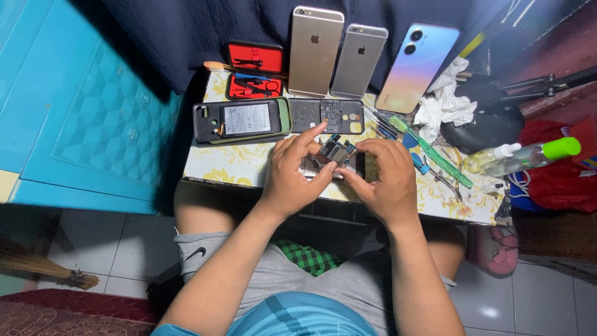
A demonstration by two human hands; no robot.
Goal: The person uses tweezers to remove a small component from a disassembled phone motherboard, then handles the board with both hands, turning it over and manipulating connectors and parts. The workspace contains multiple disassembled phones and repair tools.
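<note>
1. Nearest to view are the person's forearms, reaching up from the lap to the near edge of the bench (236, 167), a small top covered in a yellow floral print.
2. Left hand (293, 171) is closed in a pinch on a small phone circuit board (336, 149), thumb underneath and index finger stretched over its left end.
3. Right hand (387, 177) is curled shut on the same board from the right, fingertips meeting it from above.
4. That board is held just above an opened phone body (323, 167), which lies at the middle of the near edge, mostly hidden by both hands.
5. Toward the left edge lies a phone frame with its battery exposed (241, 119); just beside it, a dark inner back panel (326, 116).
6. Along the far edge, propped against dark cloth: a red tool case (254, 70), a gold phone (315, 51), a grey phone (358, 60) and a pastel gradient phone (416, 67).
7. Near the right edge lie a green pry tool (435, 152), crumpled white tissue (444, 99) and a green-capped bottle (535, 155).
</note>
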